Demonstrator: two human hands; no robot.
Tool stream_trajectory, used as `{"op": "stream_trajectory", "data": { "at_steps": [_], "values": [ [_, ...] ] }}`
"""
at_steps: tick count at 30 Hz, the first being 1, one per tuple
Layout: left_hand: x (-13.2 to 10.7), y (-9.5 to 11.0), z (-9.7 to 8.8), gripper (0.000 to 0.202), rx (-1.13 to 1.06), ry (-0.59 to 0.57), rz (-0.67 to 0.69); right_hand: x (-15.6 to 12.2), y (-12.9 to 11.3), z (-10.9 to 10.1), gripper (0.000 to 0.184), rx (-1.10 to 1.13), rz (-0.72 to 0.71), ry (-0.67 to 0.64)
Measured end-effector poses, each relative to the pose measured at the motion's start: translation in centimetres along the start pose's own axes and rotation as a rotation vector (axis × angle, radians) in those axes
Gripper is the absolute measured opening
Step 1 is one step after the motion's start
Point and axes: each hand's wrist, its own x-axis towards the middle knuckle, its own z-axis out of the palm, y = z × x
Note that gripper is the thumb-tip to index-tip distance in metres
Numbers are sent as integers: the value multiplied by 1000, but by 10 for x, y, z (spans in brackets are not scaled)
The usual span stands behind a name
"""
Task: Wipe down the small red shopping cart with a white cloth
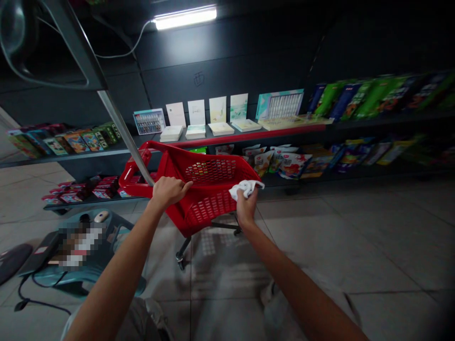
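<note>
A small red plastic shopping cart (209, 208) stands in front of me on dark legs with casters. My left hand (169, 193) is closed over its near rim, close to the handle end, with the thumb stretched along the edge. Toward the cart's other end, my right hand (246, 206) grips a crumpled white cloth (245, 189) at the near rim. The right fingers are partly hidden by the cloth. A red push handle (130, 173) lies to the left of my left hand. The basket's mesh side shows between my hands.
Behind the cart runs a shelf (199, 142) with booklets, boxes and snack bags (291, 163). A metal pole (122, 128) slants down at the left toward the handle. A teal plastic stool (117, 222) with devices and cables stands lower left. A tube light (185, 17) glows above.
</note>
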Motion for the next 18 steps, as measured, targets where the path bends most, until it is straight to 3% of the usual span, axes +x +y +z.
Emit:
{"op": "stream_trajectory", "data": {
  "at_steps": [2,4,7,9,13,18],
  "values": [
    [-1,-1,1,82,9,17,14,16,-28,-11,53,-162,-218,-49],
    [-3,-4,2,82,31,29,45,25,-46,-19,51,-332,-381,-189],
    [-3,-13,4,80,30,25,63,24,-59,-24,42,-605,-550,-463],
    [-2,-21,6,78,10,13,46,18,-63,-26,38,-737,-616,-552],
    [-1,-33,8,75,4,-2,11,16,-68,-29,37,-845,-620,-606],
    [0,-37,9,72,11,40,-30,35,-68,-33,39,-899,-434,-755]
  ]
}}
